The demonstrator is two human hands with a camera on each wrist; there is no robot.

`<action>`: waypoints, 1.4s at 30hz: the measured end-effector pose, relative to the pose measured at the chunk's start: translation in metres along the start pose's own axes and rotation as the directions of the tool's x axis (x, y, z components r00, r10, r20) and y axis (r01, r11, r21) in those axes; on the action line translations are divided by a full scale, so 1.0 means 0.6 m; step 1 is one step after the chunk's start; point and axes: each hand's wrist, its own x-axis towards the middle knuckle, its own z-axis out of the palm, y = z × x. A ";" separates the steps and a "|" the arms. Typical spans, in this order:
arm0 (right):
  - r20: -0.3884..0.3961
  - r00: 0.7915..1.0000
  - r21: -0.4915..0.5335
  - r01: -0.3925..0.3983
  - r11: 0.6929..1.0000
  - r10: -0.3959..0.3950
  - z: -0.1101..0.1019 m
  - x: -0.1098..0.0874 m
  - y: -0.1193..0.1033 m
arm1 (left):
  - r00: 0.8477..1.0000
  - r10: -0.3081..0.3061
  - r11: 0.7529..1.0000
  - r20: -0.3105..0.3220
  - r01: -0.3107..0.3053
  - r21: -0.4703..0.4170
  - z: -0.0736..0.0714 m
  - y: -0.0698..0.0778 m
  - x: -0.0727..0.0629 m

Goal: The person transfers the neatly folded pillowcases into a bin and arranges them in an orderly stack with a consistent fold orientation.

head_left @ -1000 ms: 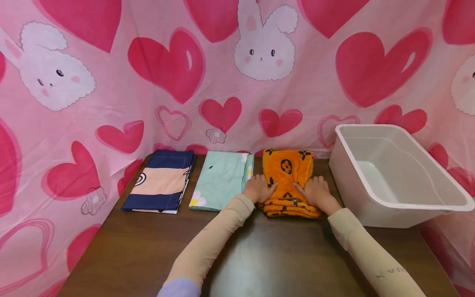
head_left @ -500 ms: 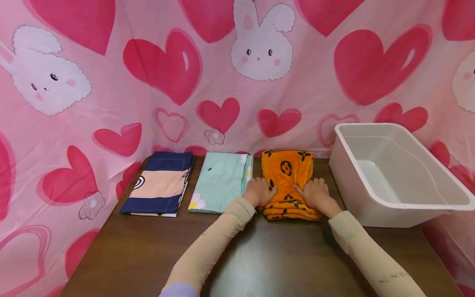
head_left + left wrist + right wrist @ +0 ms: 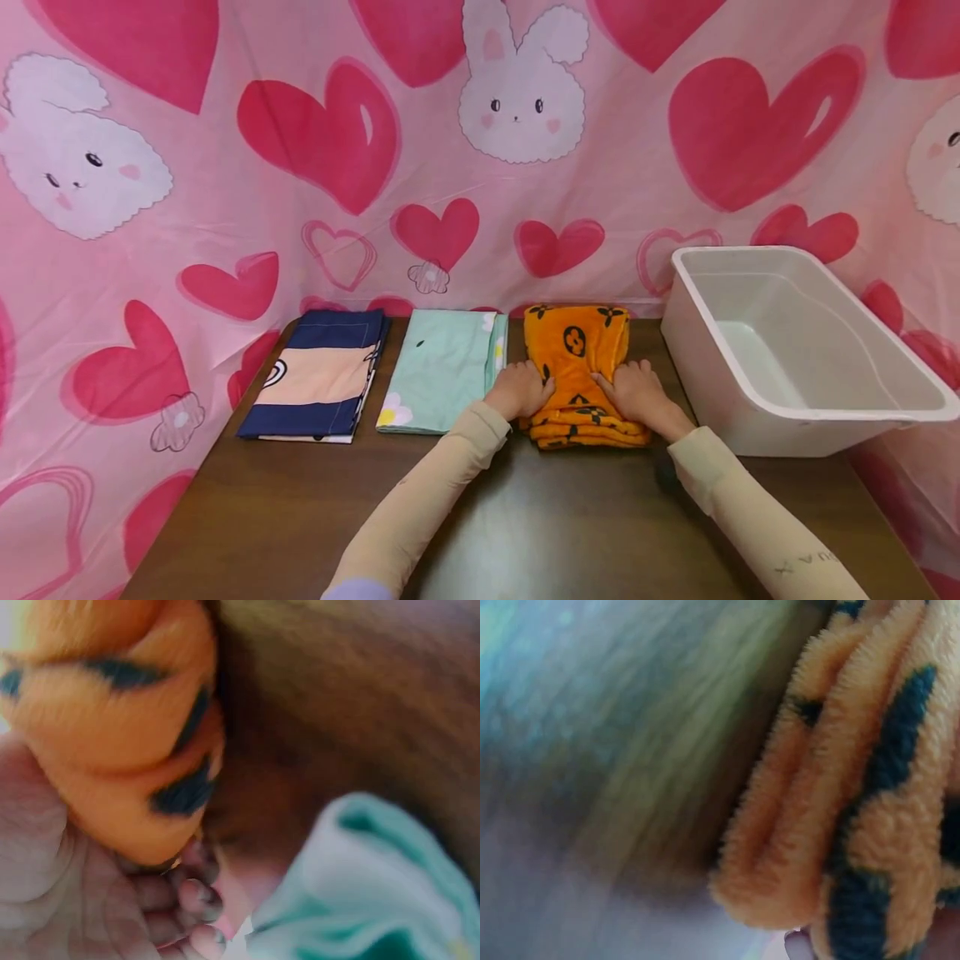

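A folded orange plush towel (image 3: 573, 367) with dark flower marks lies on the table, its layers stacked at the near end. My left hand (image 3: 519, 389) grips its left side, thumb on top. In the left wrist view, the fingers (image 3: 199, 896) curl by the towel's lower edge. On the opposite side, my right hand (image 3: 641, 393) holds the towel with the thumb laid over it. The right wrist view has the towel's fuzzy folds (image 3: 885, 787) close up, with only a fingertip showing below. Left of my left hand lies a folded mint-green cloth (image 3: 442, 367) with flowers.
A folded navy and peach cloth (image 3: 315, 371) lies at the far left. The white plastic bin (image 3: 720, 367) stands right of my right hand, with nothing seen inside. A pink heart-patterned curtain (image 3: 337, 200) hangs behind the brown table (image 3: 517, 525).
The head view has turned slightly to the right. Both hands keep their hold on the orange towel, which stays in about the same place on the table.
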 end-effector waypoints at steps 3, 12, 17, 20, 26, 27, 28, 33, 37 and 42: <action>0.009 1.000 0.049 0.011 0.999 -0.012 0.000 -0.003 0.001 | 1.000 -0.005 1.000 0.013 0.005 -0.016 -0.004 -0.005 -0.010; 0.073 0.997 0.165 -0.051 0.985 0.040 -0.003 0.002 0.012 | 0.999 -0.016 0.997 -0.034 0.014 -0.075 -0.006 -0.025 -0.015; 0.095 0.995 0.248 -0.040 0.968 0.017 0.002 0.020 0.024 | 0.998 -0.036 0.994 -0.048 0.031 -0.105 -0.002 -0.034 -0.006; 0.125 0.992 0.247 -0.054 0.968 0.023 0.001 0.028 0.031 | 0.998 -0.039 0.992 -0.047 0.033 -0.125 0.002 -0.038 0.000; 0.177 0.984 0.175 -0.066 0.982 0.035 -0.011 0.029 0.028 | 0.998 0.004 0.989 -0.062 -0.014 -0.150 0.005 -0.037 0.006; 0.180 0.983 0.167 -0.074 0.983 0.043 -0.013 0.028 0.026 | 0.998 0.010 0.989 -0.065 -0.019 -0.148 0.005 -0.036 0.006; 0.179 0.983 0.162 -0.076 0.984 0.046 -0.013 0.027 0.025 | 0.998 0.014 0.990 -0.069 -0.023 -0.140 0.005 -0.034 0.006; 0.102 0.995 0.141 -0.009 0.990 -0.005 -0.006 0.019 0.024 | 0.996 0.014 0.998 -0.089 -0.020 -0.065 0.007 -0.023 -0.002; 0.024 0.993 0.169 0.109 0.980 -0.114 0.002 0.012 0.030 | 0.996 0.017 1.000 -0.087 -0.017 0.000 0.007 -0.015 -0.011; -0.017 0.975 0.193 0.223 0.956 -0.224 0.005 0.012 0.034 | 0.993 0.055 0.998 -0.104 -0.053 0.016 0.009 -0.013 -0.011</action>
